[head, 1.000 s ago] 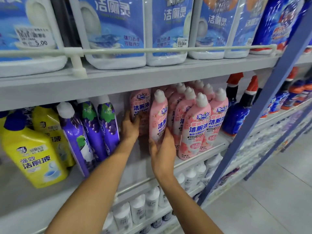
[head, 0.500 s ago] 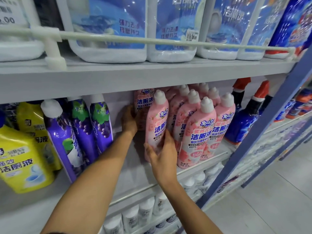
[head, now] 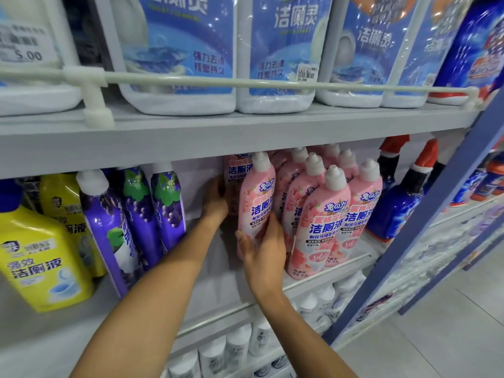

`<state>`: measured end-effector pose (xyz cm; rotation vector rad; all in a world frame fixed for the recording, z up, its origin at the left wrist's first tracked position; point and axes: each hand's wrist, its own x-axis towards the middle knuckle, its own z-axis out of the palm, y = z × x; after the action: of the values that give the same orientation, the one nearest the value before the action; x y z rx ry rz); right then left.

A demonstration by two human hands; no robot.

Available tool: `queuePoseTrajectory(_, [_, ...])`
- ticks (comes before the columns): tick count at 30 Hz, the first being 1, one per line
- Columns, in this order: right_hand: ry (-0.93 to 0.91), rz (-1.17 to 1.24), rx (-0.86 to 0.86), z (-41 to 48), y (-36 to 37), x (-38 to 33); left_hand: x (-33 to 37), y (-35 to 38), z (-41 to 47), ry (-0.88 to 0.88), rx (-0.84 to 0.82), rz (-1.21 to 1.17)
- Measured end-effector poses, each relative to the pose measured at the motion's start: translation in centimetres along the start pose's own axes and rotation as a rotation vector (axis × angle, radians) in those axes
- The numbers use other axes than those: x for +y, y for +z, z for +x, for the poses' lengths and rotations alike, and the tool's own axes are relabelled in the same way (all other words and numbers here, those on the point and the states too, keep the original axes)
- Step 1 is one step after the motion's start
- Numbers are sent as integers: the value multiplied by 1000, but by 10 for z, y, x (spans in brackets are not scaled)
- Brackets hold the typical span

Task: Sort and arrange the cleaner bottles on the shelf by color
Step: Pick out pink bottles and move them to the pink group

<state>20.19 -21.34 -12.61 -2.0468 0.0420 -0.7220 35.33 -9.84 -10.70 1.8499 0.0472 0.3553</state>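
While right hand [head: 263, 251] grips pink bottle [head: 256, 205], left hand [head: 215, 203] behind

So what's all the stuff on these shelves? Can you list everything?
Pink bottles: at least eight, pink with white caps, middle shelf, centre-right.
Purple bottles: three, purple with grape pictures, middle shelf, left of the gap.
Yellow bottles: two, yellow, middle shelf, far left.
Spray bottles: at least two, dark blue with red tops, right of the pink ones.
Jugs: at least five, white with blue labels, top shelf behind a white rail.
White bottles: a row, count unclear, shelf below.
Post: one, blue, slanting at right.
Left hand: on a pink bottle at the back.
Right hand: gripping the front-left pink bottle.
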Motion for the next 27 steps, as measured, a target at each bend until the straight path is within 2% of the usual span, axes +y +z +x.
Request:
queuePoseTrajectory(5, [62,-26,25,8,18,-6,9,-9,-19,-103,104,-103])
queuePoseTrajectory(8, [117,-67,-23,21,28,-14,22,-16,-41,-116,166,-177])
queuePoseTrajectory(12, [224,-94,-66,37,40,-22,20,-19,-66,-57,132,-257])
queuePoseTrajectory(21, [295,-176,-96,56,54,-33,16,-38,-101,-40,79,-228])
queuePoseTrajectory(27, [321,-212,-105,63,57,-39,29,-43,-122,-60,104,-164])
